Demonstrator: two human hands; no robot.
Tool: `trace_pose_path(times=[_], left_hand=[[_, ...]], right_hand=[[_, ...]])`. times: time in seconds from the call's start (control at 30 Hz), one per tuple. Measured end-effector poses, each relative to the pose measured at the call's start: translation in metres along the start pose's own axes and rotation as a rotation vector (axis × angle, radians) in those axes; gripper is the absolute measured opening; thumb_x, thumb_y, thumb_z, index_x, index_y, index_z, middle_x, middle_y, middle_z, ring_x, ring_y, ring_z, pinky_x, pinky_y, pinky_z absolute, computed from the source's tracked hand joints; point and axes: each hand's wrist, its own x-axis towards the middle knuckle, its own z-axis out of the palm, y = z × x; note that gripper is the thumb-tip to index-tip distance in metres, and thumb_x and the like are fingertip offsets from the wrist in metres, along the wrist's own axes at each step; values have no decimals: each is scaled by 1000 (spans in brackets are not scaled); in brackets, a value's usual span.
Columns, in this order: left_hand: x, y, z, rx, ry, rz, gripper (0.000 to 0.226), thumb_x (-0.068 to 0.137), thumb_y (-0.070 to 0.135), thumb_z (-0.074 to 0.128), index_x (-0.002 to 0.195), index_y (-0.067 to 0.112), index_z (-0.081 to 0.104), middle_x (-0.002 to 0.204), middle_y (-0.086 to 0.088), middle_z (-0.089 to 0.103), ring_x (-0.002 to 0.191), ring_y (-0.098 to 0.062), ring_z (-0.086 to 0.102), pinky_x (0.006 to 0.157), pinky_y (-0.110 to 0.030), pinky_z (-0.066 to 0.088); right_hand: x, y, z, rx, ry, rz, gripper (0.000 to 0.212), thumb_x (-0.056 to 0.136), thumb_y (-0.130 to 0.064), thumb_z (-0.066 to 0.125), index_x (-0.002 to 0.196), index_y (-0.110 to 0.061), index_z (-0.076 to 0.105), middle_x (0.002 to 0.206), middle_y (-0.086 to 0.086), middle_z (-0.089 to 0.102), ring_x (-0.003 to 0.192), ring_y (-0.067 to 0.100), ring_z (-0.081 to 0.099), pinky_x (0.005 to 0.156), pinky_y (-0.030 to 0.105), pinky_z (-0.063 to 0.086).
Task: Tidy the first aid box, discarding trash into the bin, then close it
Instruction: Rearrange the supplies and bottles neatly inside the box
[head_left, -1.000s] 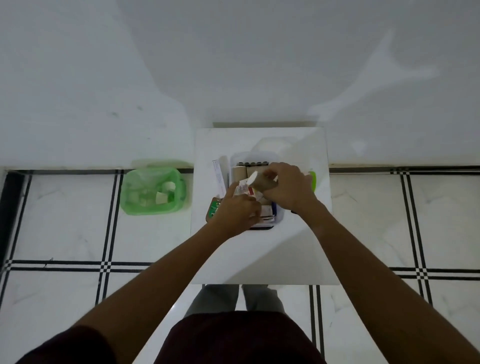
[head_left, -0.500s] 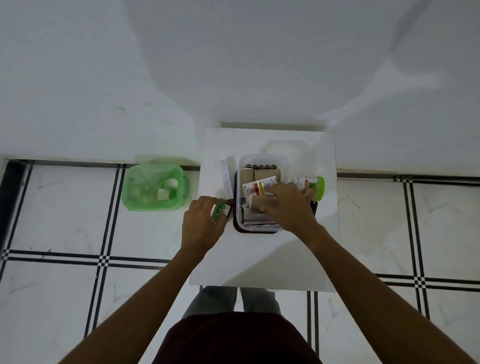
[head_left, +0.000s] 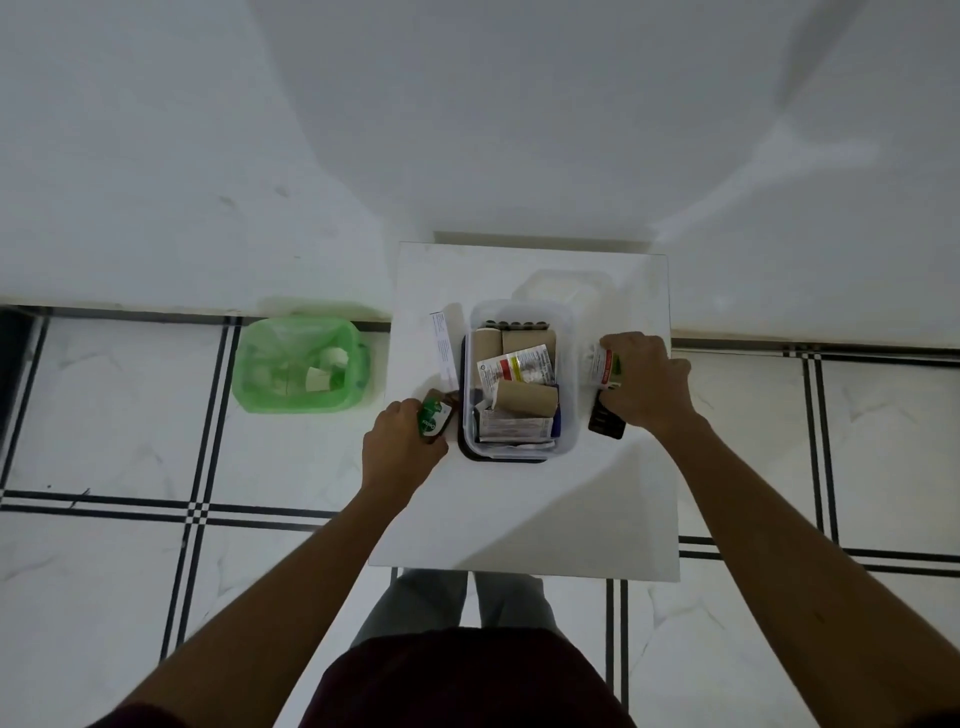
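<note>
The clear plastic first aid box (head_left: 570, 395) stands open on a small white table (head_left: 524, 509), holding tan bandage rolls (head_left: 524, 397), a red and yellow sachet (head_left: 514, 366) and paper packets. My left hand (head_left: 400, 447) grips a brown bottle with a green label (head_left: 435, 415) at the box's left side. My right hand (head_left: 644, 384) is closed on a white bottle with a red label (head_left: 602, 366) at the box's right side. The green bin (head_left: 298, 364) sits on the floor to the left, with white scraps inside.
A white carton (head_left: 442, 345) lies left of the box. A dark blister strip (head_left: 605, 421) lies under my right hand. The clear lid (head_left: 566, 288) rests behind the box. A white wall rises beyond the table; tiled floor surrounds it.
My right hand left the box and moved right onto the white bottle. My left hand closed on the brown bottle beside the box. A tan roll now lies in the box.
</note>
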Motion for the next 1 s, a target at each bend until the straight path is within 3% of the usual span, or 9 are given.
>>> trace_pose_path(times=[0.2,0.33,0.53,0.7,0.83,1.0], left_hand=[[-1,-8,3,-30,-19,-31,32,70,28,69,93,8,58,85,-6,55,74,-24,53,59,-33,40],[-6,-14,-8,-147,32,-13,27,72,20,70,94,8,61,83,-4,54,70,-18,49,58,-22,33],[-15,-20,-55,-170,184,241,42,68,11,79,106,4,63,97,-12,65,80,-13,54,67,-10,36],[-2,35,-81,56,189,617,41,69,35,69,107,17,64,101,0,68,94,-20,60,80,-35,43],[-5,73,-63,275,82,807,48,67,44,60,109,22,64,104,4,66,98,-20,58,83,-39,36],[-7,86,-35,293,-4,794,51,68,41,66,118,28,63,117,1,64,105,-25,57,78,-40,31]], right_hand=[[5,2,11,11,89,-40,59,69,-8,70,125,-12,50,121,12,56,112,34,46,81,46,47],[8,6,6,95,105,-19,62,61,-19,79,116,-11,53,108,12,58,104,31,47,73,44,49],[1,2,-28,164,265,-48,67,56,-29,83,115,-15,55,106,9,62,98,29,51,71,42,51],[1,-29,-65,200,314,-178,66,57,-35,81,116,-22,56,113,3,63,103,27,53,83,45,43],[6,-55,-71,176,243,-317,68,59,-44,80,119,-23,56,114,0,63,106,27,53,84,44,37],[14,-75,-52,30,90,-438,66,66,-54,74,122,-25,54,113,-3,61,108,23,49,83,40,29]])
